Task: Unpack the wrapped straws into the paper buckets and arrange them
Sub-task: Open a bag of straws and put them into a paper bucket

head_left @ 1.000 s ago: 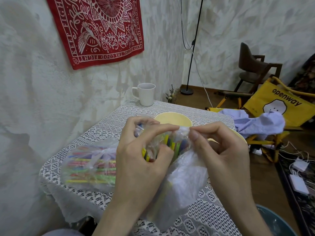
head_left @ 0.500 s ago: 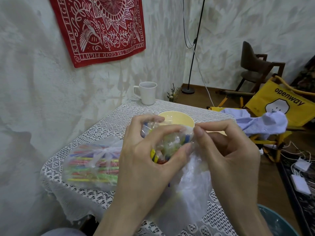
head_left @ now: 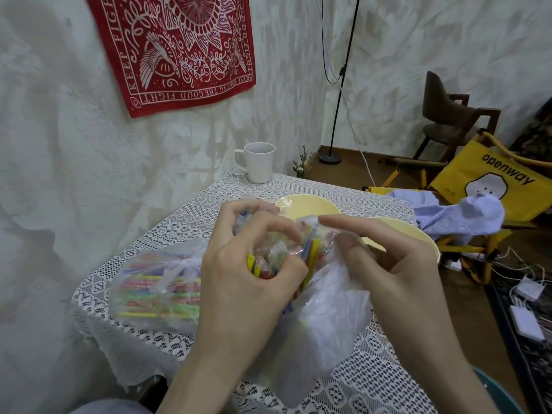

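Observation:
My left hand (head_left: pixel 248 273) grips the top of a clear plastic bag of coloured straws (head_left: pixel 316 321), held upright above the table. My right hand (head_left: pixel 385 264) pinches the plastic at the bag's mouth between forefinger and thumb. Straw ends (head_left: pixel 310 255) in yellow, red and blue show between my fingers. A second tied bag of straws (head_left: pixel 161 288) lies flat on the table to the left. Two pale yellow paper buckets stand behind my hands, one (head_left: pixel 307 204) in the middle and one (head_left: pixel 418 237) to the right, partly hidden.
A lace cloth (head_left: pixel 373 377) covers the small table against the white wall. A white mug (head_left: pixel 259 161) stands at the far corner. To the right are a blue shirt (head_left: pixel 460 213), a yellow folding chair (head_left: pixel 504 180) and chargers on the floor (head_left: pixel 528 306).
My right forefinger and thumb have shifted along the bag's mouth, and more straw ends show between my hands. The left hand keeps its grip.

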